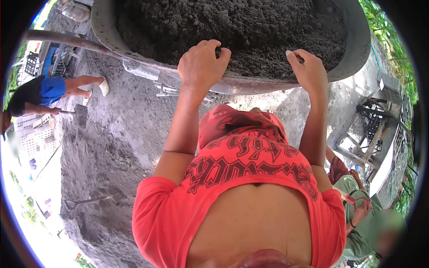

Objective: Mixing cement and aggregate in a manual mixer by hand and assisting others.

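Note:
A large grey metal tub (pixel 355 49) stands at the top of the view, filled with a dark, crumbly, damp-looking mix (pixel 250 31) like mortar. My left hand (pixel 203 64) is over its near rim, back of the hand up. The fingers bend loosely, with a gap between thumb and forefinger. Farther right along that rim, my right hand (pixel 309 71) has a similar loose curve, thumb apart from the forefinger. Nothing shows in either hand. Whether the palms touch the rim is hidden.
A pole (pixel 67 39) reaches left from the tub. At left, a person in blue shorts (pixel 52 90) holds a shovel (pixel 81 115). Another shovel (pixel 94 201) lies on the grey ground. A person in pale green (pixel 357 196) is at lower right, below a wooden frame (pixel 375 129).

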### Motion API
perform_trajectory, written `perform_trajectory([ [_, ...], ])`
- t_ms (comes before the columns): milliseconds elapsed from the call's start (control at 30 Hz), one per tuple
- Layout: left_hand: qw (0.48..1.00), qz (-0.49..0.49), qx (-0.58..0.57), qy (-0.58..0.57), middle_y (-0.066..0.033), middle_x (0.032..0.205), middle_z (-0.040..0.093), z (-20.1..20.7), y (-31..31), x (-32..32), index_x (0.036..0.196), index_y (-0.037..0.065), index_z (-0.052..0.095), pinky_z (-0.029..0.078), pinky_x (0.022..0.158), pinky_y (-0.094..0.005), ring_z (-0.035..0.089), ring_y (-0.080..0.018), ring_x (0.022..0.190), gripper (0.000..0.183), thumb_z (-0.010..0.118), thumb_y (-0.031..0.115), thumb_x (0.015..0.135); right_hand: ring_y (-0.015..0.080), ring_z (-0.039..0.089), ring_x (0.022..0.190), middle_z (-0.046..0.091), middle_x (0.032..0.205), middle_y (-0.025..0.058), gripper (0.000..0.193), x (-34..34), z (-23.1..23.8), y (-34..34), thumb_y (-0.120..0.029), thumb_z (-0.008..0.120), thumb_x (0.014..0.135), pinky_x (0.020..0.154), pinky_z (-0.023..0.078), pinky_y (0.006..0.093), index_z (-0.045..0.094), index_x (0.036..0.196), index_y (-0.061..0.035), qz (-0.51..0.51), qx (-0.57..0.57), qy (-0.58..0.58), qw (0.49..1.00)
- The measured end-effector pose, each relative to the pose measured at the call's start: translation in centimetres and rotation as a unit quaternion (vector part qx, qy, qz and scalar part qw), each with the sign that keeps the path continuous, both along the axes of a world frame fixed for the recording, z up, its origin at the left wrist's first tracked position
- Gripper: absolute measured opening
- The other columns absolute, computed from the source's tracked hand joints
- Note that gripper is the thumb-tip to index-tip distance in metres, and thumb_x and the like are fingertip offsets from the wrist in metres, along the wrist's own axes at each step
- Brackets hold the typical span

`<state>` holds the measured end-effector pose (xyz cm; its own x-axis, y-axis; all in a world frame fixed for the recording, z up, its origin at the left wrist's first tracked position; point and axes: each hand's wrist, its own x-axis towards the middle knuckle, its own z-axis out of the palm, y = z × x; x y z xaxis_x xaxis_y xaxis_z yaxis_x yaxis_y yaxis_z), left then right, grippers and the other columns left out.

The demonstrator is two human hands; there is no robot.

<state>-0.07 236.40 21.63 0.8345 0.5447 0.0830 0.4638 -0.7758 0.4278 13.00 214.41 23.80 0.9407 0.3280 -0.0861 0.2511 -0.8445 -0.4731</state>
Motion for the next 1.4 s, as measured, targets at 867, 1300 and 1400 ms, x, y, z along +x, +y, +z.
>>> perform_trajectory([
  [867, 0.981, -0.028, 0.011, -0.191, -0.0054, 0.106, 0.071, -0.7, 0.0, -1.1, 0.097, 0.010, 0.073, 0.054, 0.082, -0.0366, 0.068, -0.0267, 0.097, 0.022, 0.070, 0.027, 0.083, 0.0255, 0.051, 0.050, 0.054, 0.057, 0.0075, 0.034, -1.7, -2.7, -0.5, -0.029, 0.066, 0.090, 0.051, 0.040, 0.0365, 0.058, 0.065, -0.0058, 0.010, 0.158, -0.235, 0.959],
  [1300, 0.976, -0.028, 0.011, -0.217, -0.0046, 0.103, 0.072, -1.1, -1.0, -2.5, 0.093, 0.010, 0.073, 0.054, 0.080, -0.0349, 0.068, -0.0254, 0.093, 0.019, 0.069, 0.025, 0.082, 0.0206, 0.049, 0.050, 0.054, 0.056, 0.0064, 0.030, -2.9, -2.3, -1.7, -0.030, 0.067, 0.089, 0.052, 0.039, 0.0344, 0.066, 0.072, -0.0050, -0.018, 0.159, -0.187, 0.969],
  [1400, 0.965, -0.028, 0.039, -0.257, -0.0029, 0.097, 0.071, -1.8, -0.8, -1.7, 0.087, 0.011, 0.071, 0.055, 0.071, -0.0377, 0.067, -0.0252, 0.089, 0.018, 0.072, 0.026, 0.077, 0.0184, 0.048, 0.050, 0.054, 0.057, 0.0056, 0.029, -2.3, -1.9, -1.6, -0.030, 0.068, 0.089, 0.052, 0.039, 0.0339, 0.068, 0.075, -0.0051, -0.012, 0.153, -0.170, 0.973],
])
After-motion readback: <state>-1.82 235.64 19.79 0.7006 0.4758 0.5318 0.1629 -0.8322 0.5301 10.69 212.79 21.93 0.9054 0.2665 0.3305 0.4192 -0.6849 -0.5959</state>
